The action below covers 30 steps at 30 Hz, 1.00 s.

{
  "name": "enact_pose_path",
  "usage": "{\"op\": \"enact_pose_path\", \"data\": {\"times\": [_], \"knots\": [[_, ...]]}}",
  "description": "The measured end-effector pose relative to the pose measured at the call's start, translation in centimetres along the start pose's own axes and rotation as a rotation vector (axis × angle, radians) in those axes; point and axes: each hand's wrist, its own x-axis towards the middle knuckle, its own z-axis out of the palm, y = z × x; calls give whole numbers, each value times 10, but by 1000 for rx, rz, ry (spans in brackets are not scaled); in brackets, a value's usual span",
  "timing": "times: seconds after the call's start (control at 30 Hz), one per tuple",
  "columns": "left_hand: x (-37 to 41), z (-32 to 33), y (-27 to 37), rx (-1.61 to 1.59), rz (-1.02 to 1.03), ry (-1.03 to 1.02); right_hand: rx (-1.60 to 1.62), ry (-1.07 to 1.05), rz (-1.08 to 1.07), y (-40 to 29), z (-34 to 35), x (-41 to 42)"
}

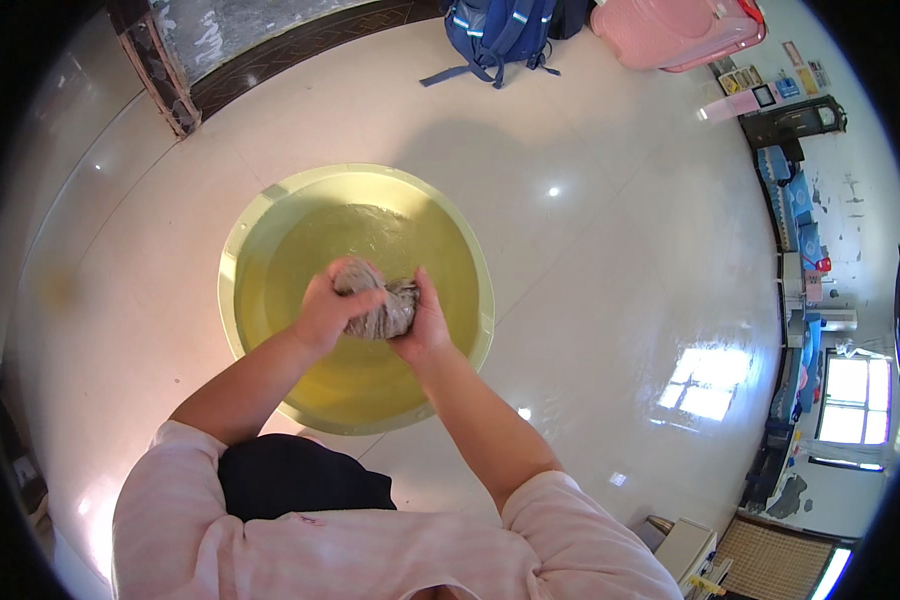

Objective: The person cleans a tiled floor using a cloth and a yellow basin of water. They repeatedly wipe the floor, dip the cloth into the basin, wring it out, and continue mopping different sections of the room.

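Observation:
A large yellow-green plastic basin (482,315) with water in it stands on the floor in front of me. Over its middle, my left hand (334,304) and my right hand (426,319) grip a bunched, wet, grey-brown cloth (390,313) from either side. My left thumb lies across the top of the cloth, and my right palm is against its other end with the thumb pointing up. The cloth's underside is hidden, and I cannot tell whether it touches the water.
Glossy floor tiles (585,247) surround the basin. A blue backpack (495,34) and a pink plastic container (667,30) stand beyond it. A dark door frame (187,112) is at the upper left. Furniture with blue covers (780,191) lines the right wall, and a pale cabinet (686,551) stands at lower right.

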Motion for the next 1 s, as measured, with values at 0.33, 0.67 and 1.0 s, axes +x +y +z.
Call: {"op": "enact_pose_path", "data": {"times": [0.33,0.67,1.0], "knots": [[13,-15,-24,-525,-746,-168,-1194,4,-1033,14,22,-6],[-8,-31,-10,-601,-810,-291,-1706,-382,-1263,0,21,-32],[-22,-12,15,804,552,-289,-145,-46,98,-3,0,2]]}}
